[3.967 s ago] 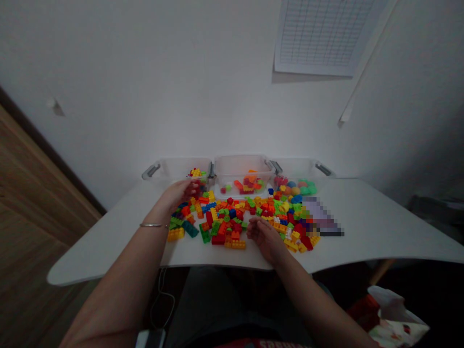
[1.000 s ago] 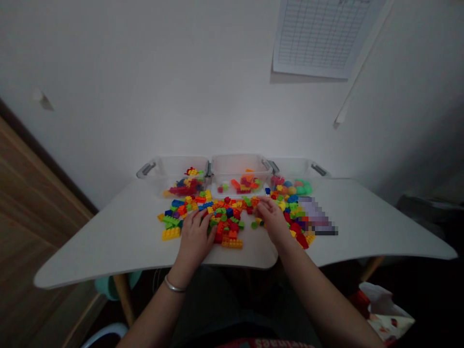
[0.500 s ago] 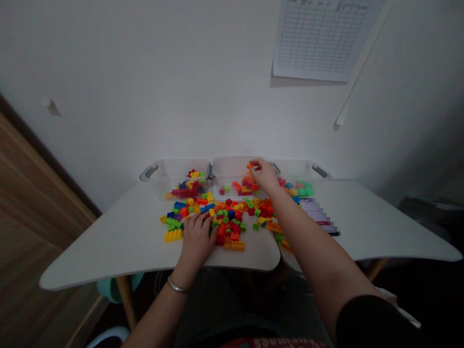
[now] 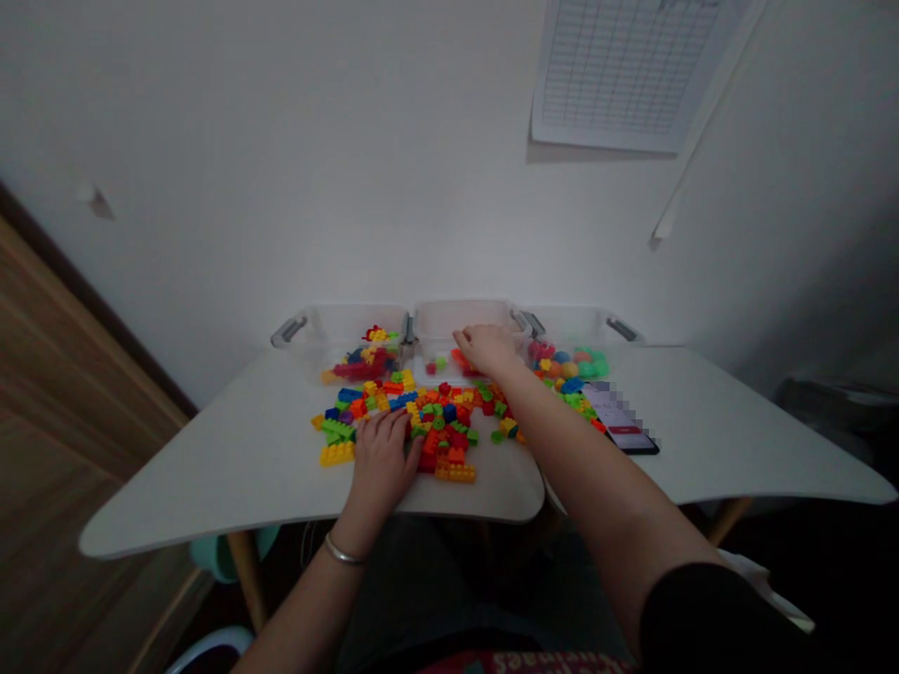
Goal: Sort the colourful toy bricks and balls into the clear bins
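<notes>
A loose pile of colourful plastic building bricks (image 4: 439, 421) covers the middle of the white table. My left hand (image 4: 381, 465) rests palm down on its near left edge, touching bricks, next to a yellow brick (image 4: 337, 455). My right hand (image 4: 486, 348) reaches over the front rim of the middle clear plastic bin (image 4: 464, 318), just above orange bricks (image 4: 460, 358). Its fingers point down and hide whatever lies beneath them. The left clear bin (image 4: 337, 328) holds mixed bricks, and the right clear bin (image 4: 572, 326) holds coloured balls.
A phone (image 4: 622, 421) with a pixelated screen lies on the white table (image 4: 211, 468), right of the bricks, with several bricks touching its left end. The bins stand in a row against the wall. A gridded paper (image 4: 632, 65) hangs above them. A wooden floor shows at the left.
My right hand has dropped from above the middle bin, and the orange brick it held no longer shows. Over the longer span, the pile has shrunk and the left bin has gained bricks.
</notes>
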`<state>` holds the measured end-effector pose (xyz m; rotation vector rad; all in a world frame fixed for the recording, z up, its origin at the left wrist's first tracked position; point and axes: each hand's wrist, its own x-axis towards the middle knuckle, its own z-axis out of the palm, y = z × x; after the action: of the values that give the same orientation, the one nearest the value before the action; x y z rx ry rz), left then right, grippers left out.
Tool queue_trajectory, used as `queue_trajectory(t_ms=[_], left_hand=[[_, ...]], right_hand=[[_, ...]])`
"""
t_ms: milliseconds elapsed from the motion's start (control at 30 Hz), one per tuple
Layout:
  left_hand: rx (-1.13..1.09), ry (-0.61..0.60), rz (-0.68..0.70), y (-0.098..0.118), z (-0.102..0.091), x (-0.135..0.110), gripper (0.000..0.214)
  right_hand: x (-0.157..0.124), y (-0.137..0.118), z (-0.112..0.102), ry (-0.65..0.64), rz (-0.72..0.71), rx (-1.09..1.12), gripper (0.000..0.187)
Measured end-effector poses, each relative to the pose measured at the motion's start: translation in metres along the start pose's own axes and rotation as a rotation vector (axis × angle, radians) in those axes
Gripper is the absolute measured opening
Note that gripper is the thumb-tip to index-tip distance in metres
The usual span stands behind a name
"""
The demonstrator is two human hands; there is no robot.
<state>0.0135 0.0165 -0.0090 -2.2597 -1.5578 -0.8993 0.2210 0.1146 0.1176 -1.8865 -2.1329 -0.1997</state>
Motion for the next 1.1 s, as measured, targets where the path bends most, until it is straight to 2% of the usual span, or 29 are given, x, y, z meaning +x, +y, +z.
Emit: queue_trajectory(t_ms=[133,233,400,467,567,733,833,967,1100], left_hand=[[-0.014,0.000,-0.016,0.001,-0.002,0.000,0.036],[-0.019,0.000,-0.014,0.002,-0.003,0.001,0.036],[-0.033,-0.014,-0.048,0.004,-0.004,0.001,0.041],[-0.033,-0.020,-0.052,0.004,-0.005,0.001,0.041],[-0.023,-0.033,-0.053,0.004,-0.004,0.000,0.040],[-0.014,-0.035,-0.035,0.003,-0.003,0.000,0.037],[-0.005,-0.028,-0.025,0.002,-0.002,0.000,0.034],[0.005,-0.014,-0.013,0.001,0.000,-0.001,0.032],[-0.001,-0.016,-0.013,0.000,0.001,-0.001,0.031]], right_hand=[[0.004,0.006,0.002,0.004,-0.006,0.075,0.047],[0.005,0.015,0.005,0.064,-0.050,0.250,0.034],[-0.013,0.023,0.007,0.346,-0.080,0.580,0.024],[-0.027,0.020,0.009,0.414,-0.083,0.688,0.024],[-0.054,0.013,0.019,0.393,-0.113,0.789,0.023],[-0.101,0.004,0.051,0.245,-0.201,0.673,0.020],[-0.121,0.003,0.069,0.190,-0.171,0.637,0.022],[-0.128,0.001,0.081,0.178,-0.138,0.619,0.029],[-0.126,-0.003,0.085,0.194,-0.179,0.599,0.032]])
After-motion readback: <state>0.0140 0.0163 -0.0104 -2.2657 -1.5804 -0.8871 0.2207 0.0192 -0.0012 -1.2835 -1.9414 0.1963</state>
